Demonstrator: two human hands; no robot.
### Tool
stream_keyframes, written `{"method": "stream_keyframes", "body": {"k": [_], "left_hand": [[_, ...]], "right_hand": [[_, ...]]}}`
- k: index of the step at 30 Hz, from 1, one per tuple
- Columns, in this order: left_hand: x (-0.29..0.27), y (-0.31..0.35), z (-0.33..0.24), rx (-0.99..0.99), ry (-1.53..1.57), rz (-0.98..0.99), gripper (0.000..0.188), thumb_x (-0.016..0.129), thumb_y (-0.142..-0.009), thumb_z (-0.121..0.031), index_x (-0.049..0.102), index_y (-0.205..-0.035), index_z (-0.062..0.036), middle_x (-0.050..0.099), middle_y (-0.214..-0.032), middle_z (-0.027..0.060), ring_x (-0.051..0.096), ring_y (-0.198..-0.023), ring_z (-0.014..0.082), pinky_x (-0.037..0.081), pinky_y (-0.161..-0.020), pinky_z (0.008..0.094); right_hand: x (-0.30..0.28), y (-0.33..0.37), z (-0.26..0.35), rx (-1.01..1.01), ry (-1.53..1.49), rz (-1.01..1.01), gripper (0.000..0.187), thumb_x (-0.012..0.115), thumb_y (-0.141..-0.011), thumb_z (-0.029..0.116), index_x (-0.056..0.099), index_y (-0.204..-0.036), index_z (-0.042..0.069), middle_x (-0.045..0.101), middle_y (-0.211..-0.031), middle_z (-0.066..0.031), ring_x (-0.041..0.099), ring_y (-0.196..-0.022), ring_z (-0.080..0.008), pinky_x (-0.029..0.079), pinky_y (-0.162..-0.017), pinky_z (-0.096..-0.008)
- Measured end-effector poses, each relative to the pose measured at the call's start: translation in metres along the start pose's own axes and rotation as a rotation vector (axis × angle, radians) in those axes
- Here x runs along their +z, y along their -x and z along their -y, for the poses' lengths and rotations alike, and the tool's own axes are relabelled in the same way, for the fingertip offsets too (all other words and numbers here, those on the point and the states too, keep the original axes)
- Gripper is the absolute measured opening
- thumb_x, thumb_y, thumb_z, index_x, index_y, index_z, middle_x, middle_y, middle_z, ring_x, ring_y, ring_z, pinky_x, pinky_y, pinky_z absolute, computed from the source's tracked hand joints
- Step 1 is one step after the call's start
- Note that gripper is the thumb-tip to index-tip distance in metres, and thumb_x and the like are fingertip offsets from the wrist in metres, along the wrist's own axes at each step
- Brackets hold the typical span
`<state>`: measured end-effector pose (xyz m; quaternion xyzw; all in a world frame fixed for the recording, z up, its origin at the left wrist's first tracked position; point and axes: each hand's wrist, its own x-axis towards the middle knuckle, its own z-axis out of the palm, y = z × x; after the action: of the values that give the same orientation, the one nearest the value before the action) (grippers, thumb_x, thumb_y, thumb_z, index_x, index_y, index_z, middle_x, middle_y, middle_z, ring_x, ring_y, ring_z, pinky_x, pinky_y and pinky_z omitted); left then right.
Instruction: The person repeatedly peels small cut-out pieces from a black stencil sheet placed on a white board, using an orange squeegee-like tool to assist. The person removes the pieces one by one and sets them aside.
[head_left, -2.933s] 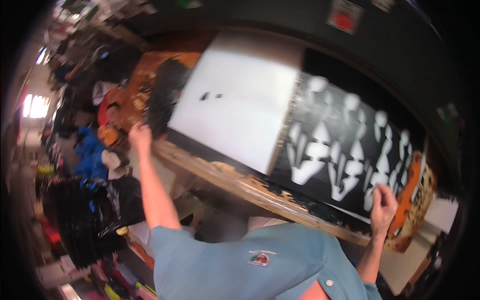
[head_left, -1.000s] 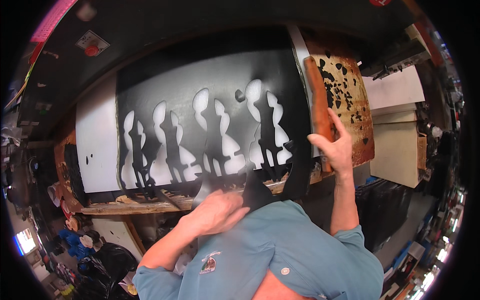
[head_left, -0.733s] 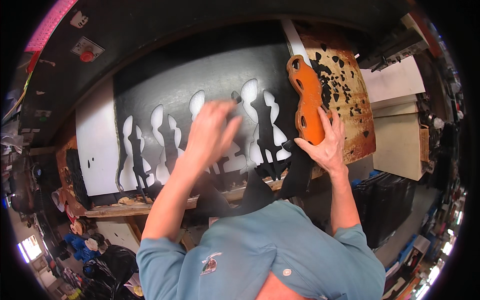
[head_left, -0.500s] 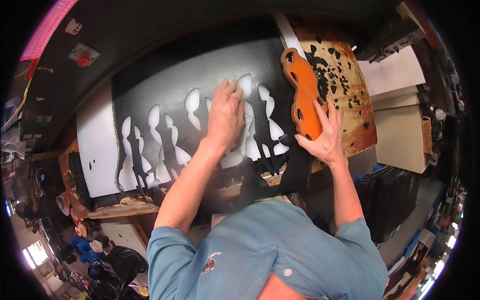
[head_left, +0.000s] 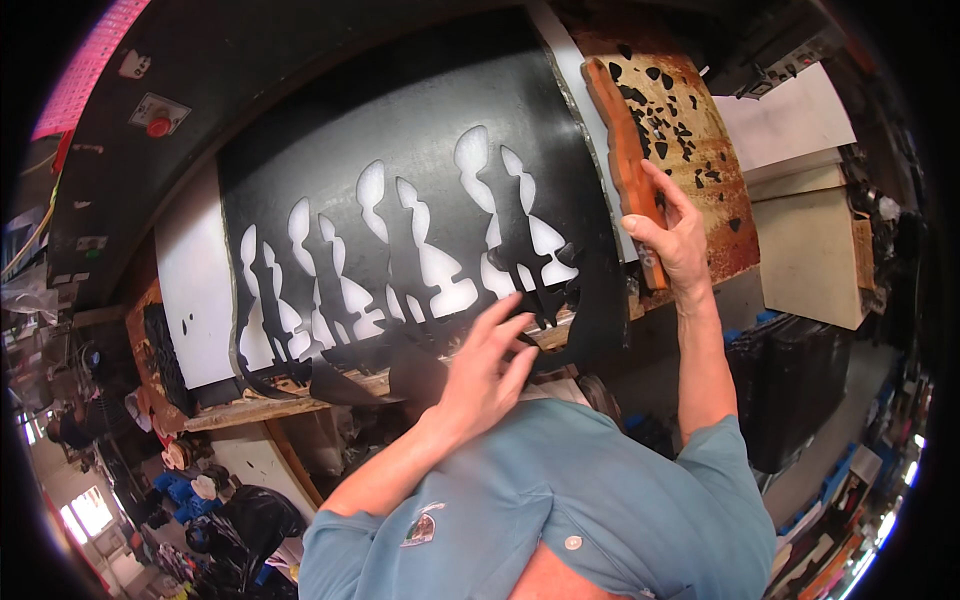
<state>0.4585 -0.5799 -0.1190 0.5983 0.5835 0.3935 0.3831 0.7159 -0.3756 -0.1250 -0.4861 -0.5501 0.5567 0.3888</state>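
Observation:
My right hand [head_left: 677,240] grips the lower part of a long, wavy-edged orange cutting die [head_left: 626,150], thumb on one side and fingers on the other. The die is tilted up on its edge at the right side of a black sheet [head_left: 400,110]. Rows of curved, sole-like cutouts run through the sheet, with a white surface showing through them. My left hand [head_left: 485,370] is over the sheet's near edge, fingers apart, and nothing shows in it. Thin black strips of the sheet hang over the near edge beside it.
Right of the die lies a rust-stained board [head_left: 715,120] scattered with small black scraps. A white board [head_left: 192,290] shows at the left. Along the back runs a dark machine beam with a red button [head_left: 159,127]. Beige boxes [head_left: 805,240] stand at the right.
My left hand has come off the cutouts toward me. My right hand has tipped the die from flat onto its edge, slightly right and away. The black sheet has shifted a little.

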Motion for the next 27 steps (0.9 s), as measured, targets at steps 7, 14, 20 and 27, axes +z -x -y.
{"method": "stream_keyframes", "body": {"k": [7, 14, 20, 27], "left_hand": [[-0.028, 0.019, 0.014, -0.041, -0.452, -0.277, 0.054, 0.082, -0.091, -0.004, 0.061, -0.140, 0.0021, 0.064, -0.138, 0.0207, 0.068, -0.115, 0.0356, 0.060, -0.086, 0.0396], [-0.005, 0.034, 0.004, -0.256, -0.282, -0.246, 0.052, 0.082, -0.095, -0.018, 0.063, -0.136, 0.0060, 0.075, -0.114, 0.0215, 0.072, -0.102, 0.0345, 0.059, -0.088, 0.0432], [-0.010, 0.015, -0.002, -0.472, 0.034, -0.214, 0.029, 0.079, -0.099, -0.018, 0.073, -0.112, 0.0069, 0.077, -0.089, 0.0167, 0.072, -0.081, 0.0245, 0.058, -0.075, 0.0371], [0.008, 0.036, -0.008, -0.509, -0.022, -0.099, 0.023, 0.078, -0.098, -0.020, 0.071, -0.100, 0.0027, 0.074, -0.082, 0.0209, 0.075, -0.078, 0.0378, 0.058, -0.071, 0.0447]], "right_hand": [[0.006, -0.005, 0.004, 0.011, -0.097, -0.086, 0.088, 0.088, -0.085, 0.023, 0.049, -0.156, -0.011, 0.067, -0.134, -0.0194, 0.066, -0.116, -0.0191, 0.053, -0.098, -0.0298], [0.004, -0.004, 0.000, -0.020, -0.020, -0.069, 0.088, 0.089, -0.085, 0.027, 0.051, -0.155, -0.011, 0.065, -0.138, -0.0179, 0.064, -0.120, -0.0198, 0.051, -0.103, -0.0302], [0.005, -0.002, -0.002, -0.070, 0.051, -0.062, 0.085, 0.088, -0.086, 0.026, 0.052, -0.154, -0.010, 0.065, -0.138, -0.0182, 0.064, -0.121, -0.0211, 0.049, -0.105, -0.0319], [0.005, -0.004, -0.005, -0.101, 0.059, -0.023, 0.083, 0.087, -0.089, 0.019, 0.049, -0.157, -0.011, 0.063, -0.140, -0.0175, 0.064, -0.122, -0.0209, 0.048, -0.108, -0.0334]]}}
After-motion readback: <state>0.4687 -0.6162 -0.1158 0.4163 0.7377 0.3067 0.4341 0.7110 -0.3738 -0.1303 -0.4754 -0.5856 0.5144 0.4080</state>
